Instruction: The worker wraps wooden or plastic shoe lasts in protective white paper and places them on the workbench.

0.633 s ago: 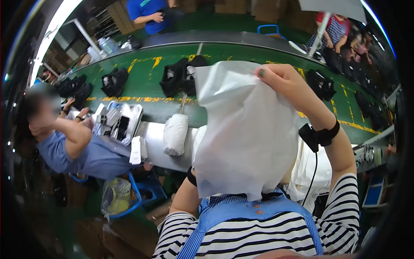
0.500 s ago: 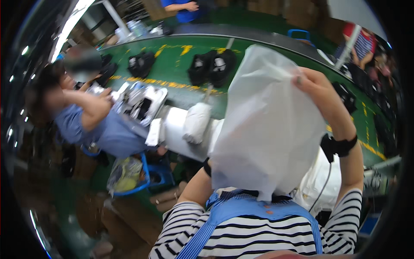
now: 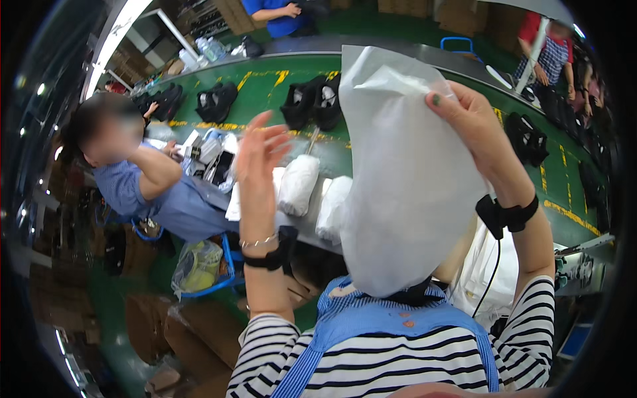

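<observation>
A large white fabric bag [image 3: 405,179] hangs in front of me, with something dark showing at its lower end [image 3: 408,295]. My right hand [image 3: 468,116] pinches the bag's upper right edge and holds it up. My left hand [image 3: 259,156] is raised to the left of the bag, fingers spread, holding nothing and apart from the bag. Both wrists carry black bands.
A green conveyor belt [image 3: 265,93] carries pairs of black shoes [image 3: 312,99]. Two wrapped white bundles [image 3: 297,182] lie at its near edge. A person in blue [image 3: 152,186] sits to my left beside a blue basket [image 3: 206,265]. Other people stand beyond the belt.
My left hand has come out from behind the bag and now stands open in the air to its left. The bag stays held up by my right hand.
</observation>
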Demonstrator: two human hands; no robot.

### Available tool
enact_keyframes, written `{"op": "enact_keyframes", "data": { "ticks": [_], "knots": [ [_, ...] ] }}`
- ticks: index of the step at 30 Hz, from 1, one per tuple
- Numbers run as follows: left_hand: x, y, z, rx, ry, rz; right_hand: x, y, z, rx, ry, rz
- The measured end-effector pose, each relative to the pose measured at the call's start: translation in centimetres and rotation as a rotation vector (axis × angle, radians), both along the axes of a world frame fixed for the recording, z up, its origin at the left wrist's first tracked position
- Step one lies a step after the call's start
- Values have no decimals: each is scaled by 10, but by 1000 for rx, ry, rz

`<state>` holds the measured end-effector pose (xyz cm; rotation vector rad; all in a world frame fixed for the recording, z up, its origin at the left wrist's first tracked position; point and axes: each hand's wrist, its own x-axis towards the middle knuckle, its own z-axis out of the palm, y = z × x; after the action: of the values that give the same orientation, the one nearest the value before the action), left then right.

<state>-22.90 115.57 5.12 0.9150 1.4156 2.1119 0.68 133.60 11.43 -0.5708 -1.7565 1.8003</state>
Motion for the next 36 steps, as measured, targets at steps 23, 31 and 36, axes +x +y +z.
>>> {"op": "enact_keyframes", "data": {
  "ticks": [23, 31, 36],
  "knots": [
    [81, 20, -14, 142, -243, -163, 16, 7, -31, 377, -259, 140],
    [95, 11, 0, 134, -371, -307, 0, 16, -47, 889, -12, -170],
    [102, -18, -11, 34, -457, -479, 5, -22, -59, 302, 18, 424]
  ]
}}
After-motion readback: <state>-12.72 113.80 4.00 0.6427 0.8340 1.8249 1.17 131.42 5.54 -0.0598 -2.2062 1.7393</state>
